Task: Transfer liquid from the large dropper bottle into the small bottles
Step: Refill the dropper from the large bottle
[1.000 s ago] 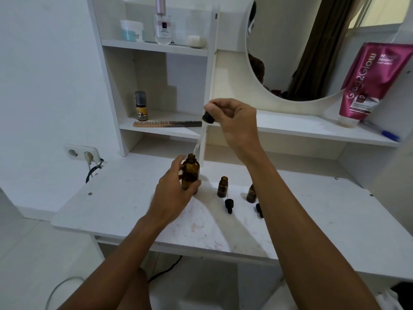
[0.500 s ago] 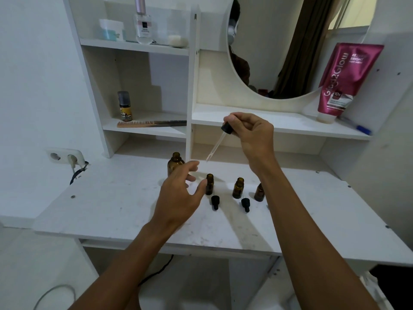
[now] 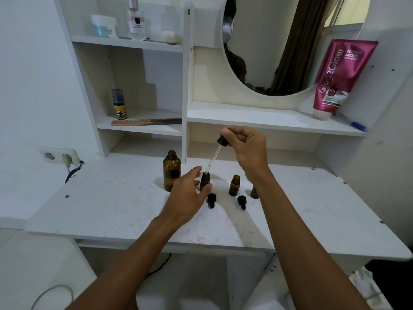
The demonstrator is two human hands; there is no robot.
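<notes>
- Room: a white vanity with shelves and a round mirror (image 3: 279, 52) is seen.
- The counter (image 3: 111, 198) is scuffed — the large dropper bottle (image 3: 171, 171) stands uncapped near its back edge.
- Three small bottles stand open; none is judged filled yet.
- The first small bottle (image 3: 205, 181) is steadied by the left hand (image 3: 187, 195), grip loosely curled.
- The dropper (image 3: 215, 154) is pinched in the right hand (image 3: 245, 146), tip at that bottle's mouth.
</notes>
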